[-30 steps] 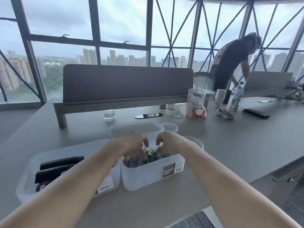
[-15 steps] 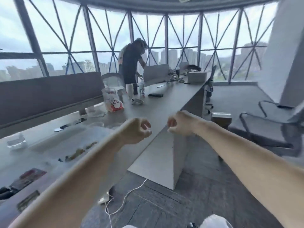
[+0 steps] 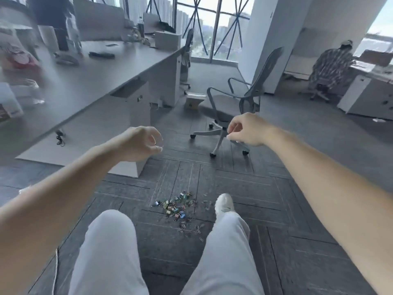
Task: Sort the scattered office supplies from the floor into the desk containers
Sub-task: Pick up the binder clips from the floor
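A scattered pile of small coloured binder clips and paper clips point(image 3: 180, 207) lies on the grey carpet between my legs and my white shoe point(image 3: 223, 202). My left hand point(image 3: 141, 143) and my right hand point(image 3: 246, 129) hang in the air well above the pile, both with loosely curled fingers and nothing in them. The desk point(image 3: 102, 75) runs along the left; a white container point(image 3: 9, 103) shows blurred at its left edge.
A grey office chair point(image 3: 234, 107) on castors stands just beyond my right hand. A small box point(image 3: 194, 101) sits on the floor by the desk end. Cables hang under the desk. A seated person point(image 3: 331, 67) works at a far-right desk.
My view has swung from the desk containers to the right and down to the floor. Both hands left the clip-filled container and now hover empty above the clips.
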Demonstrator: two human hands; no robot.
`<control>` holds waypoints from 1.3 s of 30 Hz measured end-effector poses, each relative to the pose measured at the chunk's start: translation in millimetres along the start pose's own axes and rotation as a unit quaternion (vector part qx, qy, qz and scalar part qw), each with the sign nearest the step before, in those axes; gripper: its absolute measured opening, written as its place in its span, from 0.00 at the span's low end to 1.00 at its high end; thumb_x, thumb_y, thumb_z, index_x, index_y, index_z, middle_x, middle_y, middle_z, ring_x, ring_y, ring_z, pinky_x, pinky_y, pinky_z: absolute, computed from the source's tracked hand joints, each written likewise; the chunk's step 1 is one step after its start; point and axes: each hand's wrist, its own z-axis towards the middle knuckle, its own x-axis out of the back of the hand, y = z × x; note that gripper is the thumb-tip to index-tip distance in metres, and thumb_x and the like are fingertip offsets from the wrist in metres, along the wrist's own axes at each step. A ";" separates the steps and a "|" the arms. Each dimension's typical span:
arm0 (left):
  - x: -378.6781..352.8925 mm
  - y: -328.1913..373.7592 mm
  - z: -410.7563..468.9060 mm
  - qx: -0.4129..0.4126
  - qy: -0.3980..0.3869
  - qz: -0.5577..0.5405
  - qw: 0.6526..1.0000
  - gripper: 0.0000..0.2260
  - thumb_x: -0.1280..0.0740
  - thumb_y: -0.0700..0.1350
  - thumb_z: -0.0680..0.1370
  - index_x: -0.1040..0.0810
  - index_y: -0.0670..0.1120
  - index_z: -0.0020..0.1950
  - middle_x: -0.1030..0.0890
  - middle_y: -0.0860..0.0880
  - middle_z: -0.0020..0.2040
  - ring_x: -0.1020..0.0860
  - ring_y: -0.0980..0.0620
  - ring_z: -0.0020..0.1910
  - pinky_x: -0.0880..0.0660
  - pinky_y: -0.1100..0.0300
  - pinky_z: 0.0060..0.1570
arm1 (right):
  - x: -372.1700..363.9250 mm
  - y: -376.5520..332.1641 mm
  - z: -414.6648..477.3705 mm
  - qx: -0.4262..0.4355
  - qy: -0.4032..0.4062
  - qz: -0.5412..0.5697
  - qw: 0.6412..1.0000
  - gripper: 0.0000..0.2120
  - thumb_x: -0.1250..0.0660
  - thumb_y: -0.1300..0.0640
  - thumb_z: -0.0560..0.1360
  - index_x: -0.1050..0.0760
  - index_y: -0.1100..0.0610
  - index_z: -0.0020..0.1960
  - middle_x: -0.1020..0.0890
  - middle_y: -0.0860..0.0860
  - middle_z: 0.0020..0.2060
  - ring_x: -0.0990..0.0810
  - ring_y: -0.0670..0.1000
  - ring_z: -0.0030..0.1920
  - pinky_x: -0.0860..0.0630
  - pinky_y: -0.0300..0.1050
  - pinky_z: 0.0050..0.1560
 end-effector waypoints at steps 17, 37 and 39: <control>-237.6 -58.5 122.4 0.066 -0.217 0.068 0.972 0.16 0.33 0.50 0.78 0.24 0.48 0.64 0.20 0.47 0.60 0.23 0.47 0.55 0.25 0.56 0.54 | -223.5 119.0 94.7 -0.072 -0.166 0.094 0.979 0.06 0.31 0.52 0.77 0.21 0.53 0.51 0.19 0.48 0.47 0.21 0.51 0.47 0.28 0.44 0.45; -602.7 -283.8 254.3 0.298 -0.312 -0.002 0.902 0.19 0.31 0.56 0.77 0.26 0.49 0.65 0.21 0.48 0.57 0.23 0.47 0.53 0.23 0.48 0.55 | -667.5 220.7 296.6 -0.138 -0.369 0.076 0.916 0.11 0.32 0.49 0.77 0.26 0.55 0.52 0.20 0.55 0.50 0.22 0.56 0.47 0.25 0.48 0.45; -625.2 -283.5 259.9 0.311 -0.287 -0.004 0.906 0.21 0.30 0.56 0.76 0.26 0.49 0.65 0.23 0.48 0.58 0.24 0.47 0.53 0.24 0.51 0.52 | -690.1 224.9 300.6 -0.155 -0.367 0.063 0.915 0.13 0.31 0.47 0.76 0.26 0.56 0.53 0.22 0.54 0.47 0.23 0.57 0.45 0.27 0.47 0.42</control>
